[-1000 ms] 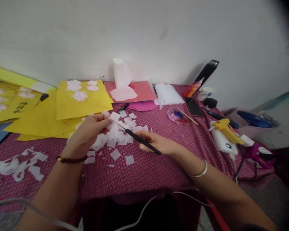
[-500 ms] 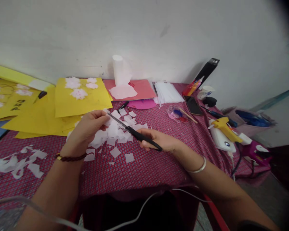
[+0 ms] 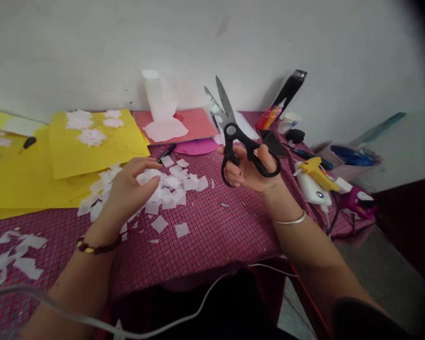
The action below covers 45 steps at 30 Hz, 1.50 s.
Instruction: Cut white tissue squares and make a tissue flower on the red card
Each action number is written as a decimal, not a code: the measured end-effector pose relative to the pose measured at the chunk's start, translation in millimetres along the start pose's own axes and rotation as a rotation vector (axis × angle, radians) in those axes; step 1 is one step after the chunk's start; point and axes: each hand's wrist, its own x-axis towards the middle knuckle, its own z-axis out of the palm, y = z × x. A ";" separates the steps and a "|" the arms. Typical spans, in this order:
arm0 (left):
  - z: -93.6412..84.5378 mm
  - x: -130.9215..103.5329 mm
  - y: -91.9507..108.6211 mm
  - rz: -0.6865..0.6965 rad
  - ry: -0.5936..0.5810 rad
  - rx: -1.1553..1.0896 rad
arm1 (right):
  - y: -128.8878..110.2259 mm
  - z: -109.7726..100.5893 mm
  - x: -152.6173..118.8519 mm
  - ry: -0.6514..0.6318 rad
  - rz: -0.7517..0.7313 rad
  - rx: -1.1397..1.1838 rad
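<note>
Nearest, a white cable (image 3: 205, 302) crosses in front of the left forearm; an arm movement could snag it. On the bench (image 3: 216, 236), paper squares (image 3: 175, 189) lie in a loose, overlapping pile; a dragging wrist could scatter them. The left hand (image 3: 134, 186) is at this pile, thumb and fingers apart, no square visibly gripped. The right hand (image 3: 251, 172) holds the black-handled scissors (image 3: 230, 130) above the bench, digits through both loops, blades parted — tips toward the wall. Caution: lowering open blades near the left hand could nick it. Farther back, a white cylinder (image 3: 156, 97) stands upright — a knock could topple it.
</note>
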 end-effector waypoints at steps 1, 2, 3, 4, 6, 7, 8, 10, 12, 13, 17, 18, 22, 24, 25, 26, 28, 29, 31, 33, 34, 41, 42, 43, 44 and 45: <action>2.4 -0.3 -0.3 0.037 -0.004 0.061 | -2.4 -2.8 0.1 0.027 -0.010 0.015; 4.9 -0.8 -0.5 0.070 -0.013 0.111 | -2.8 -4.8 0.5 0.041 -0.013 0.029; 7.6 -1.3 -0.7 0.098 -0.027 0.150 | -1.4 -6.2 1.3 0.044 -0.009 0.040; 10.5 -1.5 -1.0 0.121 -0.042 0.183 | 1.4 -7.1 2.2 0.043 0.001 0.046; 17.1 -0.6 -2.4 0.156 -0.080 0.237 | 9.6 -8.0 4.6 0.031 0.043 0.042; 20.9 1.0 -3.6 0.169 -0.102 0.258 | 14.0 -8.3 5.9 0.024 0.068 0.032; 24.9 3.6 -5.1 0.182 -0.126 0.276 | 18.1 -8.5 6.9 0.019 0.089 0.019; 33.5 11.5 -8.7 0.203 -0.180 0.303 | 24.4 -8.6 8.5 0.016 0.119 -0.017; 41.2 21.9 -11.7 0.212 -0.239 0.305 | 27.4 -8.1 9.2 0.024 0.130 -0.054; 43.7 27.4 -12.3 0.206 -0.265 0.294 | 27.8 -7.8 9.3 0.030 0.136 -0.072; 36.3 42.6 -2.1 0.069 -0.263 0.108 | 26.1 -7.4 9.5 0.049 0.135 -0.117; 29.8 43.6 3.5 -0.011 -0.229 -0.002 | 25.7 -7.7 9.3 0.046 0.130 -0.124; -1.0 37.2 26.0 -0.431 -0.101 -0.634 | 25.8 -6.5 6.9 0.005 0.120 -0.148; -11.6 31.3 30.4 -0.557 -0.050 -0.868 | 26.0 -2.6 5.0 -0.038 0.117 -0.164; -15.0 28.6 30.2 -0.595 -0.023 -0.947 | 25.8 0.2 4.1 -0.074 0.115 -0.178; -17.6 26.3 28.5 -0.626 0.009 -1.006 | 25.4 3.4 3.2 -0.120 0.115 -0.198; -21.0 22.7 22.2 -0.673 0.067 -1.087 | 24.6 10.3 2.0 -0.221 0.128 -0.252; -22.2 21.4 18.4 -0.691 0.089 -1.114 | 24.7 13.5 1.6 -0.263 0.141 -0.272; -24.2 19.1 11.1 -0.705 0.140 -1.146 | 26.6 18.7 1.3 -0.320 0.174 -0.285; -24.9 16.7 5.6 -0.708 0.180 -1.158 | 30.6 21.7 1.5 -0.345 0.197 -0.280; -24.7 15.4 3.8 -0.711 0.186 -1.156 | 33.0 22.4 1.6 -0.349 0.207 -0.278; -19.5 8.6 1.5 -0.745 0.101 -1.161 | 39.8 23.7 1.4 -0.235 0.260 -0.185; -20.1 9.1 1.2 -0.746 0.105 -1.149 | 39.8 23.7 1.4 -0.220 0.263 -0.177; -21.4 10.0 1.0 -0.746 0.108 -1.133 | 39.9 23.4 1.5 -0.213 0.264 -0.178; -23.6 11.0 0.9 -0.740 0.111 -1.118 | 40.0 22.9 1.5 -0.204 0.261 -0.186; -26.7 11.9 1.2 -0.729 0.115 -1.107 | 40.2 22.2 1.5 -0.196 0.257 -0.197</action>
